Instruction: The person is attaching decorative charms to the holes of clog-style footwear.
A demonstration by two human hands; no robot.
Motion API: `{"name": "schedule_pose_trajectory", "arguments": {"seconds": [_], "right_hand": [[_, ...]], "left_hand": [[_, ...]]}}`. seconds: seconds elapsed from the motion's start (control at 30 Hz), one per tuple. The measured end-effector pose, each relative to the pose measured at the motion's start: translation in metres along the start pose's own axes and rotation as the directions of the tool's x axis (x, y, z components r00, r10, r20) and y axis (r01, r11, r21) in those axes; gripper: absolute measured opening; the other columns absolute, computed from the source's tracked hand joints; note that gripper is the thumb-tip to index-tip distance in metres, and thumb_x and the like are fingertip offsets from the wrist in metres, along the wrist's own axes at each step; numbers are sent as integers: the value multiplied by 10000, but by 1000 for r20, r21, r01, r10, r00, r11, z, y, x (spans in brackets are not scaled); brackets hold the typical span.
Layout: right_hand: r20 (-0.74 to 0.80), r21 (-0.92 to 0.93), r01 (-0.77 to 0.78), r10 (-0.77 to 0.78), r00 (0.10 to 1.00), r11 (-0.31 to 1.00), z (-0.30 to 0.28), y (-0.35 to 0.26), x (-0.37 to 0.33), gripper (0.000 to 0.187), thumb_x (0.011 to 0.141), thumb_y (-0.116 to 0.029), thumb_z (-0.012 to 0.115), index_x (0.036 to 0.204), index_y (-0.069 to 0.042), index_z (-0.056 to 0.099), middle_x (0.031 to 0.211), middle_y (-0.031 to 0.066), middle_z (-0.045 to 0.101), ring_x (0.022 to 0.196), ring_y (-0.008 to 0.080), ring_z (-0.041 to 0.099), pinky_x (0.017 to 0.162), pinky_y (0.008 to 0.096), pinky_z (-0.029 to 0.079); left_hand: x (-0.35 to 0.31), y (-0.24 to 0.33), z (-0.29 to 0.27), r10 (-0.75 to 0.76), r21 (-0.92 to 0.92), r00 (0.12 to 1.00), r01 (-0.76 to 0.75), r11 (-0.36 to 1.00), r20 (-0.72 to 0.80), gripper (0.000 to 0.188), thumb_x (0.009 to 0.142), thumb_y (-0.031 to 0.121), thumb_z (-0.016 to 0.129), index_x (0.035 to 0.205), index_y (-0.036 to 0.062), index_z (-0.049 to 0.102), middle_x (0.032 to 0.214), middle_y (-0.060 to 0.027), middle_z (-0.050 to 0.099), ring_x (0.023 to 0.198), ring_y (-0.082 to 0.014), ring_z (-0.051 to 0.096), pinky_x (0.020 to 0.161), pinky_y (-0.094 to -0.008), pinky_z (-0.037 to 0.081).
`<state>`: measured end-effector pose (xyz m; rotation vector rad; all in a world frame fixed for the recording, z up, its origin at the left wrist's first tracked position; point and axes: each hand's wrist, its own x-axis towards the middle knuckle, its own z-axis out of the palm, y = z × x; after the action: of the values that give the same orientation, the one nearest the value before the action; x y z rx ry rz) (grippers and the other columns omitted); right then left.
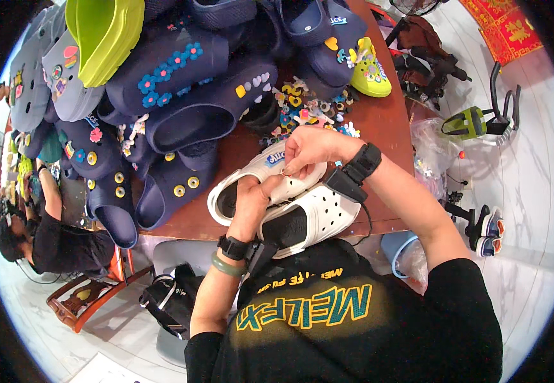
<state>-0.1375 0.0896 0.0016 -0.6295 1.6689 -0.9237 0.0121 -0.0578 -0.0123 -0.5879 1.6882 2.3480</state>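
Observation:
Near the table's front edge, a white clog (299, 186) is gripped by my left hand (255, 195), whose fingers reach into its opening while the thumb lies on top. A blue letter charm (275, 159) sits on the clog's upper. My right hand (315, 152) is closed in a pinch just above that upper, by its holes; whatever is between the fingertips is too small to make out. Right beside it, on the near side, rests a second white clog (328, 214) with bare holes. Beyond my right hand lies a heap of small colourful charms (302, 108).
Navy clogs (191, 124) with flower and eye charms pile up at the left and back. A lime clog (371, 70) stands behind the charms. A co-worker (66, 236) sits at far left. A blue bucket (397, 246) stands below the table's right edge.

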Motion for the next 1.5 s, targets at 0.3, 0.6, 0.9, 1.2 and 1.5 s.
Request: {"name": "schedule_pose_trajectory", "arguments": {"seconds": [0.3,0.6,0.9,1.2,1.5], "right_hand": [[-212,-266,-142,86,974,953,18,-28,-4,181,676,-106,730,712,45,635,629,90,661,531,146,656,497,255,522],[-319,-389,-148,18,948,909,19,-30,-1,230,604,-86,723,621,45,535,571,135,620,502,189,656,447,306,500],[-169,-202,-75,40,985,976,10,-19,0,206,677,-68,725,675,38,548,617,122,648,544,167,665,463,275,521],[67,53,-115,111,992,992,-7,-9,-1,269,771,-114,740,829,48,533,741,146,670,646,168,689,553,246,560],[-74,-101,-90,83,994,991,4,-15,-2,252,726,-82,730,720,9,494,637,85,626,613,151,669,513,256,532]], "left_hand": [[8,-15,-11,40,128,999,-40,991,0,270,830,85,586,1066,-38,631,997,-70,672,847,-130,638,750,-260,495],[9,-14,-14,56,225,997,-65,972,47,240,863,100,597,1056,-38,631,972,-59,674,820,-114,632,713,-259,500],[5,-7,-4,90,226,996,-82,971,-25,237,838,89,607,1019,-60,643,960,-82,681,839,-126,627,741,-256,486],[2,-6,-2,2,17,1000,-2,1000,-2,252,824,54,617,1051,-52,632,1013,-78,668,890,-137,627,782,-259,485],[7,-11,-7,8,50,1000,-8,999,-1,233,835,89,615,1015,-55,650,962,-68,677,857,-134,623,753,-259,479]]}}
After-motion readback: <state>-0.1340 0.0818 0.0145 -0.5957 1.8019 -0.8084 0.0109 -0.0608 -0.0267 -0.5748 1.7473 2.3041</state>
